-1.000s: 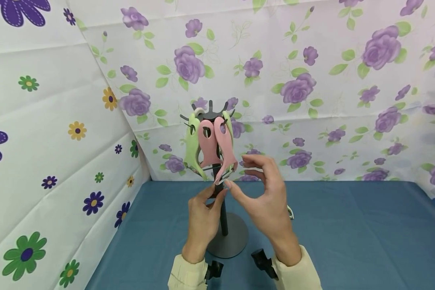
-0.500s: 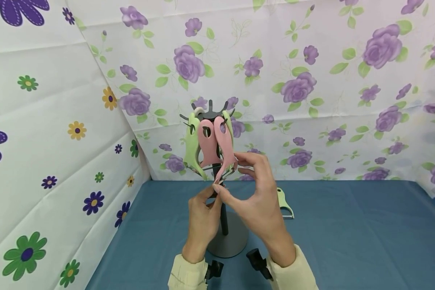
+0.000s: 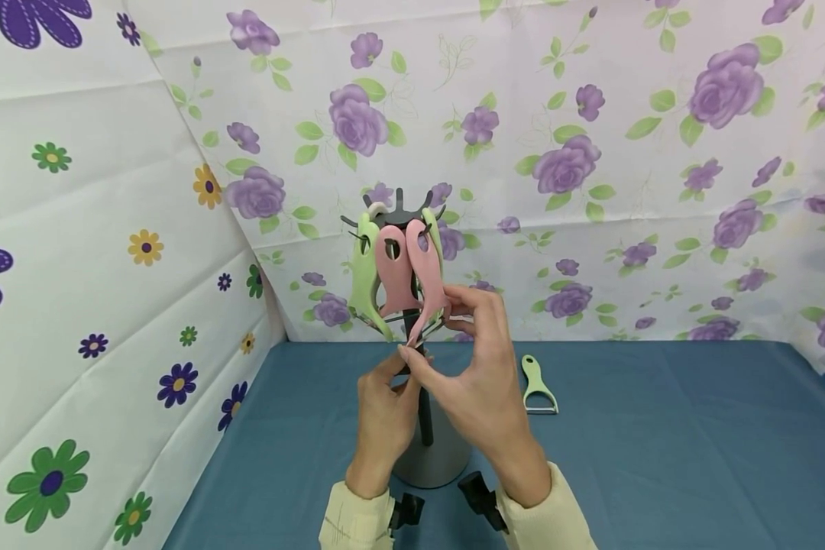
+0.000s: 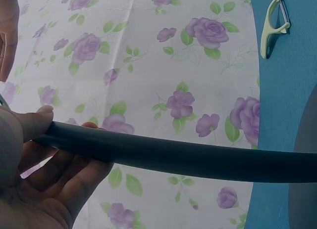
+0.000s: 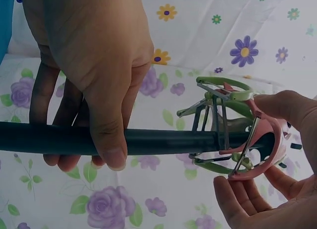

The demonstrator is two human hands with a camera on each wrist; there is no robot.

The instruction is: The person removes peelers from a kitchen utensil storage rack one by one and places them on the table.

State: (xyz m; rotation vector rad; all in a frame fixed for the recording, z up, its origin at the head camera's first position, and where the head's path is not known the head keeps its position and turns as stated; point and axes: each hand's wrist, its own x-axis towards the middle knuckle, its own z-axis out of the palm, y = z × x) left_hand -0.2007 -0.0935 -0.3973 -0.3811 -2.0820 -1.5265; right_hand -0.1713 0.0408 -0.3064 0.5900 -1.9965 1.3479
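While the right-hand pink peeler (image 3: 428,275) hangs, in the head view, with its blade end between the thumb and fingertips of the right hand (image 3: 484,374), the left hand (image 3: 385,409) grips the black pole (image 3: 425,416) just below that thumb. The right thumb and fingers, bent and parted by the peeler's head, hold its two corners. Beyond those fingertips hang a second pink peeler (image 3: 395,279) and two green peelers (image 3: 364,279), besides a pale piece (image 3: 378,208) too hidden to identify; one loose green peeler (image 3: 532,376) lies on the blue cloth (image 3: 660,435), to the right of the right hand's fingers. From the left wrist, the left thumb and fingers are curled round the pole, with the one loose peeler well apart from them. From the right wrist, the right thumb presses one corner of the pink head, the fingertips meet its other corner, and the left fingers wrap the pole well apart from them.
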